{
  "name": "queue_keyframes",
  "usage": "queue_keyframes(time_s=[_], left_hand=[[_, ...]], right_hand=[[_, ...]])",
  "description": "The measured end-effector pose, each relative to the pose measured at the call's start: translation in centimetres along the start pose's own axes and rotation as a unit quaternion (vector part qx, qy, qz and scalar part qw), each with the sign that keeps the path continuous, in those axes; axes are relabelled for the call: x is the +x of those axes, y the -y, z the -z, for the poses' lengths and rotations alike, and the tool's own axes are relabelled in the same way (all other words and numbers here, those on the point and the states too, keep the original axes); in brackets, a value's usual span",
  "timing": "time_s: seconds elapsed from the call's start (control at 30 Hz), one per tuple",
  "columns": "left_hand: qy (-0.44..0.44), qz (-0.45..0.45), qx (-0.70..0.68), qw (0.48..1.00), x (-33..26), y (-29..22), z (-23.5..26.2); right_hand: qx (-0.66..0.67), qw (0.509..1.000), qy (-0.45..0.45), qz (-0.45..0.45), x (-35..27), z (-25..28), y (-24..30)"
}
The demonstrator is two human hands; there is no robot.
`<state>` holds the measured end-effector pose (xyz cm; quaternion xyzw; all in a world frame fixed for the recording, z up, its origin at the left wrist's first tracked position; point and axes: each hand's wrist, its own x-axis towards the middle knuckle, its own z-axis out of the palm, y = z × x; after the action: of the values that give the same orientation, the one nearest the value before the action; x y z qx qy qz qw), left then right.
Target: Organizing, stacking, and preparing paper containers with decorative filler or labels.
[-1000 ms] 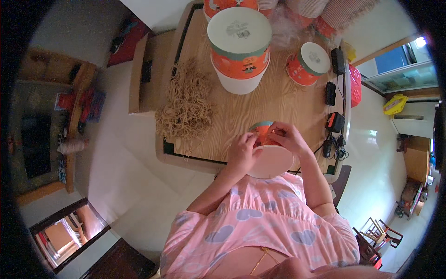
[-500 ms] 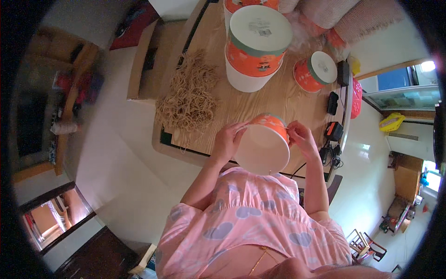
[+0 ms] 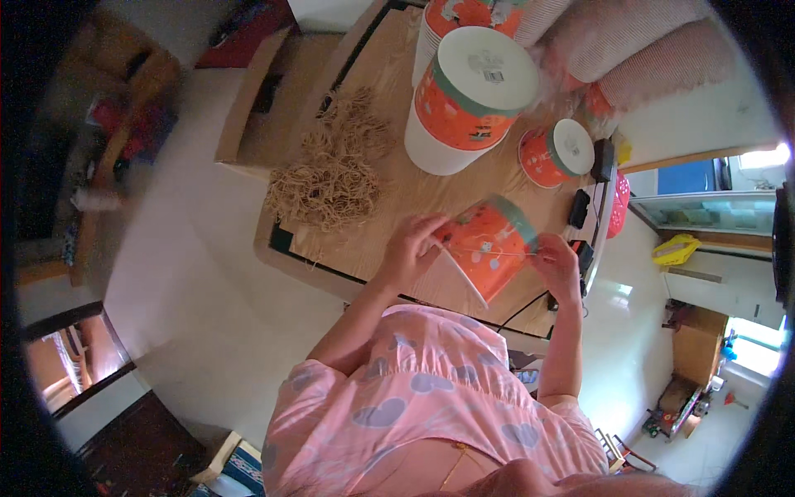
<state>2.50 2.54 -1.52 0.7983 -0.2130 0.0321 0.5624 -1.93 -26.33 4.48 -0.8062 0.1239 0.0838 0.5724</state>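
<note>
Over the table's near edge I hold an orange paper bucket with a green base band and a white rim, lying tilted on its side. My left hand is closed on the bucket at its rim side. A thin light string runs taut across the orange wall. Its right end is pinched in my right hand, beside the bucket's green base. Left of the bucket lies a tangled pile of brown string. Whether the string's other end is under my left fingers is hidden.
Behind the bucket stands an upturned stack of similar buckets. A smaller orange tub lies to its right. Wrapped stacks of paper containers fill the far right. Black adapters line the table's right edge; a cardboard box stands left.
The bucket has turned from showing its white open mouth to showing its orange side. The string now stretches visibly across it. My right hand has shifted slightly right and down.
</note>
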Motion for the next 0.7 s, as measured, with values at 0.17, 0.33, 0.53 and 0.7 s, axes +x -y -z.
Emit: queue_keyframes(time_s=[0.17,0.33,0.53,0.7], left_hand=[[-0.005,0.051,0.045,0.998,-1.2,1.7,-1.0],[0.002,0.076,0.005,0.997,-1.8,2.9,-3.6],[0.088,0.071,0.071,0.991,-1.1,3.6,-5.2],[0.086,0.073,0.061,0.992,-1.8,5.1,-7.6]], right_hand=[[-0.116,0.967,-0.183,0.132,-1.3,3.9,3.4],[-0.241,0.905,-0.257,0.238,0.5,8.0,4.4],[-0.352,0.848,-0.283,0.279,4.7,11.1,5.5],[-0.434,0.802,-0.268,0.312,8.4,13.3,3.3]])
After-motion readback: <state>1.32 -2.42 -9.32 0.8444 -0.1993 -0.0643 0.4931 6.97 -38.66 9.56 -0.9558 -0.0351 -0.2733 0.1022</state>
